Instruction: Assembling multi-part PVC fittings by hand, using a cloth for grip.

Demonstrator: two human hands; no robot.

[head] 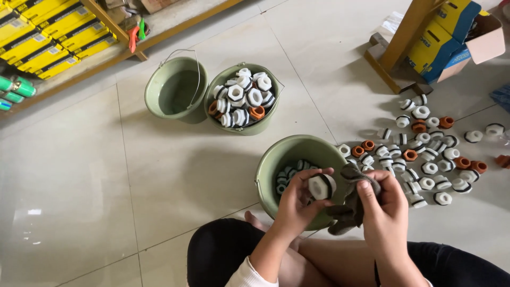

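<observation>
— Hands first: what are they doing?

— The left hand (298,199) is closed around a white hexagonal fitting (321,186), holding it just over the near rim of the nearest green bucket (276,162). The right hand (383,204) grips a dark grey rag (350,204), bunched between thumb and fingers, just beside the fitting.

— Do rag and fitting touch?

— They sit very close, but contact cannot be told for certain.

— What is in that bucket?

— A few more white fittings with black rings, lying at the bottom.

— And the other buckets?

— Two stand farther out on the tiled floor (79,186), touching side by side. The full bucket (265,125) is heaped with white fittings and a couple of orange ones; the empty bucket (159,98) to its left has a wire handle raised.

— Anything to the right?

— A loose pile of fittings (425,154), white and orange, spread over the floor beside the nearest bucket, reaching toward a blue and yellow carton (451,37) at the floor's far right corner. Yellow boxes (48,37) line a low shelf at the far left.
</observation>
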